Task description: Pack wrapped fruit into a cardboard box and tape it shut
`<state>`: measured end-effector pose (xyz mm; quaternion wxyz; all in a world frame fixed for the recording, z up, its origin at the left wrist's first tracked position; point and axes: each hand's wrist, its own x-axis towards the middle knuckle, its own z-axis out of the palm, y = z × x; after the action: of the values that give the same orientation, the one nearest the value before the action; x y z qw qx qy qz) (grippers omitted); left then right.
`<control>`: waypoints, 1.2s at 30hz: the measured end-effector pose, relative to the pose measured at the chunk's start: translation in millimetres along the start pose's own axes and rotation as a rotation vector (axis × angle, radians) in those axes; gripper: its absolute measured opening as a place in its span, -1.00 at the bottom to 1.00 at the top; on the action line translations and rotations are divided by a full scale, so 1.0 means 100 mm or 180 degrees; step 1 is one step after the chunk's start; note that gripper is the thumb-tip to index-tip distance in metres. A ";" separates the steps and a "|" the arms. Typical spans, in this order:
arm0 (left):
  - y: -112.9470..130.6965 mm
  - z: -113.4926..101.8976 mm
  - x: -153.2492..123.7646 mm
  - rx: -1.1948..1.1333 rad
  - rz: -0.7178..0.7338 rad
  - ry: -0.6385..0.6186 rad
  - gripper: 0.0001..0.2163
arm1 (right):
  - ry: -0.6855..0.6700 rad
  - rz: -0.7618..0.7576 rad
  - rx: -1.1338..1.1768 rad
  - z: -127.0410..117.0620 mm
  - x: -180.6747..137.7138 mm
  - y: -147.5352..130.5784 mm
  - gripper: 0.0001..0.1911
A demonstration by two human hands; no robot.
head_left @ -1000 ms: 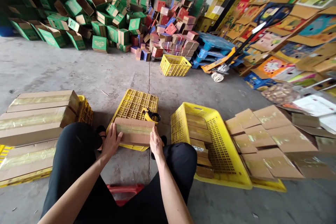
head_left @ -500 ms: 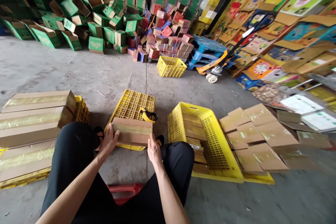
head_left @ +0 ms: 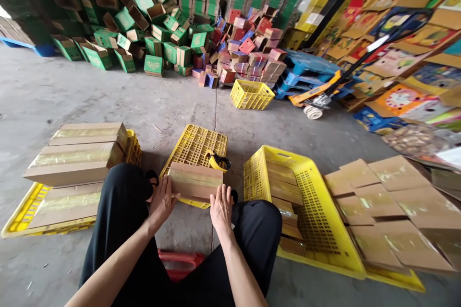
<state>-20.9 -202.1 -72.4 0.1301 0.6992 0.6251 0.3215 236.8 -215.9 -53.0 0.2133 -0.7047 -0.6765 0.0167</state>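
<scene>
"Two hands are in view. State their condition."

"The left hand (head_left: 163, 204) lies against the left end of the taped carton (head_left: 196, 181), fingers extended, thumb apart from them. The right hand (head_left: 221, 206) lies at the carton's near right corner, back upward, fingers extended. Neither hand is closed around it. (Whether the two press inward cannot be told.)"

"Locate the carton."

"Between the hands, set crosswise on the near part of the yellow lattice crate (head_left: 198, 143). A strip of tape runs lengthwise along its upper face."

"Identify items beyond the grip."

"A yellow-and-black tape dispenser (head_left: 219, 161), just past the carton's far edge, on the right-hand side. Well beyond it, a smaller yellow crate (head_left: 252, 96) stands on the floor."

"Items to the right of the right hand?"

"Past the right knee (head_left: 257, 220), a deep yellow crate (head_left: 317, 206) with small cartons (head_left: 284, 189) along its left side. Farther right, taped cartons in rows (head_left: 392, 206)."

"Items to the left of the left hand?"

"Past the left knee (head_left: 126, 187), long taped cartons (head_left: 74, 156), stacked over yellow crating (head_left: 19, 208)."
</scene>
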 end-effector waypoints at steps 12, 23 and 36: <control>0.43 0.15 -0.02 0.0242 0.0399 -0.0189 -0.33 | -0.0197 -0.0498 -0.0004 0.02 0.04 -0.46 -0.45; 0.51 0.17 0.20 0.0533 0.0790 -0.0485 -0.41 | -0.0169 -0.0962 0.0349 0.23 0.16 -0.68 -0.43; 0.27 -0.13 0.21 0.0208 -0.0163 0.0002 -0.43 | -0.0001 -0.0759 0.0346 0.09 0.29 -0.78 -0.47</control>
<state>-7.4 -189.7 -40.9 0.1151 0.6868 0.6530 0.2978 162.9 -185.6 -28.5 0.2516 -0.6066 -0.7537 0.0279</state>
